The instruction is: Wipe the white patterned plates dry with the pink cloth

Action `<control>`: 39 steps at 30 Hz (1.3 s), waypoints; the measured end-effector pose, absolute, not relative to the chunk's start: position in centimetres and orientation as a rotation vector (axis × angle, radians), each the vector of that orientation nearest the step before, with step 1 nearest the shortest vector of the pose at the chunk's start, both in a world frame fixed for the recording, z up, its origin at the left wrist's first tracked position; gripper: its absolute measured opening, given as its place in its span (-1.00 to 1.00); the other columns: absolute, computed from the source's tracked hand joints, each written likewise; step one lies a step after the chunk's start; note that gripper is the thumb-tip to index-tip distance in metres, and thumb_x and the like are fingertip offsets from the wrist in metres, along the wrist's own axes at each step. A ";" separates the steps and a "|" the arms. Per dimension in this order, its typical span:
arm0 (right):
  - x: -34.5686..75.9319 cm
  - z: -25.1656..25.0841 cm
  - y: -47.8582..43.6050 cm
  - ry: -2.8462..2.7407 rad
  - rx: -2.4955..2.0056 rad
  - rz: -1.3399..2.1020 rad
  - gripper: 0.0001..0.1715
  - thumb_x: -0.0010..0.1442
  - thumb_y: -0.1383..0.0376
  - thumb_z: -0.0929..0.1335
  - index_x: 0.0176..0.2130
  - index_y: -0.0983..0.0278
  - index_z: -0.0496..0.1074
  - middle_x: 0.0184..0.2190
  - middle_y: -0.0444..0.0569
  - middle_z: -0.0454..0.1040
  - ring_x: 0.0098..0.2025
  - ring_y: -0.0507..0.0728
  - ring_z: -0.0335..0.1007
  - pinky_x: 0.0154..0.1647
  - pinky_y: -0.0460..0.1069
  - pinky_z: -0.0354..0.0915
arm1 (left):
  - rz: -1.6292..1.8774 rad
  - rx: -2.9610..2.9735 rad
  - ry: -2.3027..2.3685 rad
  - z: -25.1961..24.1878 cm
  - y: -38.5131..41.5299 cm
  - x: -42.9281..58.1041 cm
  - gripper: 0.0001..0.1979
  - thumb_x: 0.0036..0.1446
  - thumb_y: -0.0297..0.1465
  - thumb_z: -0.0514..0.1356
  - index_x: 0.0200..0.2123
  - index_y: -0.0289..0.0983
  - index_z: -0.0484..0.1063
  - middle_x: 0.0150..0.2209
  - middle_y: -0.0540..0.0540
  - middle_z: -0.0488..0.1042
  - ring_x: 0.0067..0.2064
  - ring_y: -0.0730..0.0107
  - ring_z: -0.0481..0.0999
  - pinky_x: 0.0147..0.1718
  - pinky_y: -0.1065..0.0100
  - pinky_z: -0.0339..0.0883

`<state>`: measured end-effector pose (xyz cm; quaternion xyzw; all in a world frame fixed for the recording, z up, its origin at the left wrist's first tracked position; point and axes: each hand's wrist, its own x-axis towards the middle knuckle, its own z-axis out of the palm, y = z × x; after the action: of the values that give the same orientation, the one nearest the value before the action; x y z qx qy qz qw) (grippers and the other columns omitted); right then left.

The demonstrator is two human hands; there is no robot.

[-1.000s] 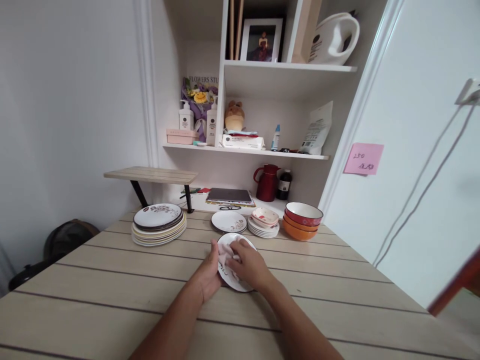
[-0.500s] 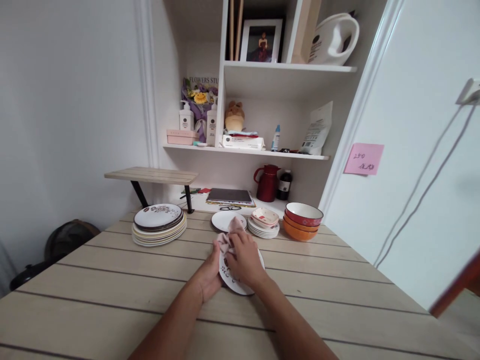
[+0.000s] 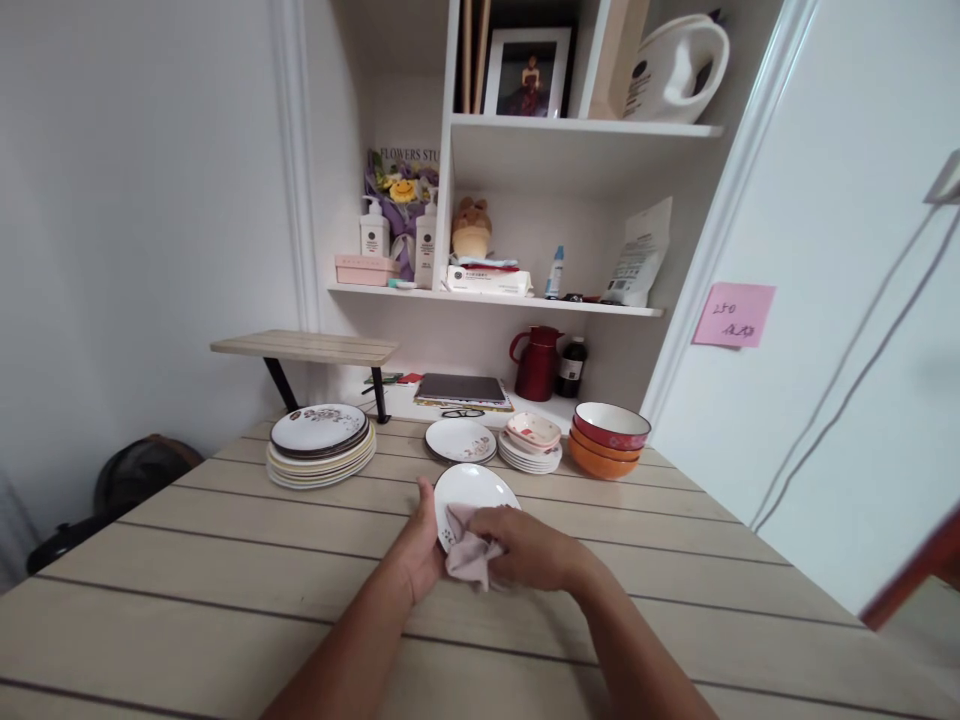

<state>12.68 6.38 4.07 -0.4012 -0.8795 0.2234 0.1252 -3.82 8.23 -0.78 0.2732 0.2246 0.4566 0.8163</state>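
A white plate (image 3: 474, 490) with a dark rim and a brown floral print is tilted up above the table. My left hand (image 3: 421, 552) grips its left edge, thumb along the rim and the other fingers hidden underneath. Bunched in my right hand (image 3: 529, 545) is a pale pink cloth (image 3: 471, 560), pressed against the near part of the plate and hanging over its lower edge. Just beyond lies another floral plate (image 3: 457, 440), flat on the table.
A plate stack (image 3: 321, 450) stands on the left beside a small raised shelf (image 3: 304, 346). Small dishes (image 3: 531, 450) and stacked bowls (image 3: 607, 440) are at the back right. Behind them are a laptop (image 3: 461, 388), glasses (image 3: 463, 413), a red jug (image 3: 535, 364) and a dark bottle (image 3: 572, 368).
My right hand has swept the cloth from the plate's far edge down to its near edge. The plate's far part is now uncovered, while my left hand keeps its hold.
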 end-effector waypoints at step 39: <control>12.8 3.0 6.8 -2.456 -1.532 0.503 -0.60 -0.05 0.25 0.40 -0.14 0.17 0.40 -0.22 -0.06 0.51 -0.24 0.16 0.37 -0.36 -0.05 0.05 | 0.930 0.639 0.485 0.0 7.8 -3.9 -0.31 0.15 0.03 0.01 0.20 -0.30 0.25 0.06 -0.32 0.47 0.09 0.02 0.46 0.06 0.06 0.27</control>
<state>12.85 6.79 2.98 -0.5186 -0.8317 0.1704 0.1017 -3.89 7.83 0.05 0.2998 0.2275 0.4365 0.8172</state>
